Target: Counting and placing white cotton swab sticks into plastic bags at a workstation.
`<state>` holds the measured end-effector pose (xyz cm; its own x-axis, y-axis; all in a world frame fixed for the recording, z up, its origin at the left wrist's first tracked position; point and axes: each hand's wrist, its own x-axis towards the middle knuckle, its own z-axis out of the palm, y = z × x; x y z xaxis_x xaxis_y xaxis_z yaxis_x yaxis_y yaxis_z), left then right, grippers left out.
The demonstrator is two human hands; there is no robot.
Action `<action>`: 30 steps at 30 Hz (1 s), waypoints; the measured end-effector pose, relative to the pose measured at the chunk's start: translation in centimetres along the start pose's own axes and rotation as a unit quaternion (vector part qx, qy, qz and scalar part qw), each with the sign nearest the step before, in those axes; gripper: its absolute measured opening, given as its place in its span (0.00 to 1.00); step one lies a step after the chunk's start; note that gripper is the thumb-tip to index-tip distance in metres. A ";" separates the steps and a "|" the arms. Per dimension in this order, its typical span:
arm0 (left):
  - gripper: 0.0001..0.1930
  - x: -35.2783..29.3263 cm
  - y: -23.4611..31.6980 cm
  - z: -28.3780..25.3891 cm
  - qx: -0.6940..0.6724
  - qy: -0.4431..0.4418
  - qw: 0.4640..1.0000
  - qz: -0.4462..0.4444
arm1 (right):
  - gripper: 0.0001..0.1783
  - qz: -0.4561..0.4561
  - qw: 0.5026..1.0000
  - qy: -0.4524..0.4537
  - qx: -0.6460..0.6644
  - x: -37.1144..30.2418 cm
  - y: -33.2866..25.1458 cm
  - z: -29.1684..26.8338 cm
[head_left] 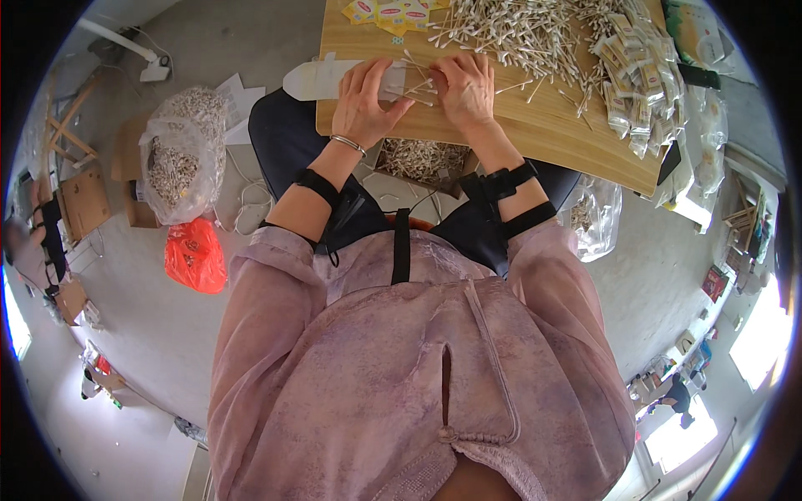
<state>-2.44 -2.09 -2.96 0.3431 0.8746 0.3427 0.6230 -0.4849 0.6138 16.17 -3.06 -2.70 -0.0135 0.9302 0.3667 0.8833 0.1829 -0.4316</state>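
At the near edge of the wooden table (535,138), my left hand (366,104) bends its fingers over a flat, pale packet (305,82), its thumb apart at the lower side. The packet has a white rounded end and a part that looks clear. Several loose cotton swabs (414,77) lie crossed between my two hands. My right hand (468,90) is closed, fingers curled down, with swab ends at its fingertips; its palm is hidden. A large pile of cotton swabs (522,37) spreads just beyond my right hand.
Filled swab packets (639,79) are heaped at the table's right. Yellow printed cards (393,15) lie at the back. Under the table stands a box of swabs (422,159). Left on the floor are a clear bag of swabs (180,163) and a red bag (196,257).
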 end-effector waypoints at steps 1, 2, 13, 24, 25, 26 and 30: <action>0.32 0.0 0.0 0.0 0.003 0.014 1.000 0.008 | 0.05 0.000 1.000 -0.003 0.001 -0.1 -0.1 0.0; 0.32 0.1 0.0 -0.1 0.002 0.014 1.000 0.007 | 0.05 -0.009 1.000 -0.005 0.005 -0.2 -0.3 0.0; 0.21 -0.3 -1.3 0.2 -0.053 0.018 0.998 -0.027 | 0.07 -0.010 1.000 -0.017 -0.010 -0.6 -0.7 -0.3; 0.22 -0.2 -1.1 0.4 -0.047 0.019 0.999 -0.017 | 0.06 0.036 0.996 -0.083 -0.014 -0.3 -1.7 -0.2; 0.24 -0.2 -1.0 0.4 -0.046 0.023 0.998 -0.026 | 0.06 0.036 0.996 -0.083 -0.014 0.0 -1.4 -0.2; 0.24 -0.2 -1.1 0.5 -0.046 0.023 0.998 -0.027 | 0.06 0.026 0.996 -0.086 0.000 0.4 -1.1 -0.3; 0.30 -0.2 -1.2 0.3 -0.040 0.031 0.999 -0.021 | 0.05 -0.024 0.992 -0.124 -0.031 1.4 -0.3 -1.5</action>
<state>-3.03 -1.72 -4.02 0.2731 0.8932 0.3573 0.5762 -0.4492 0.6828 16.59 -2.31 -0.79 -0.1637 0.9719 0.1692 0.9057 0.2160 -0.3648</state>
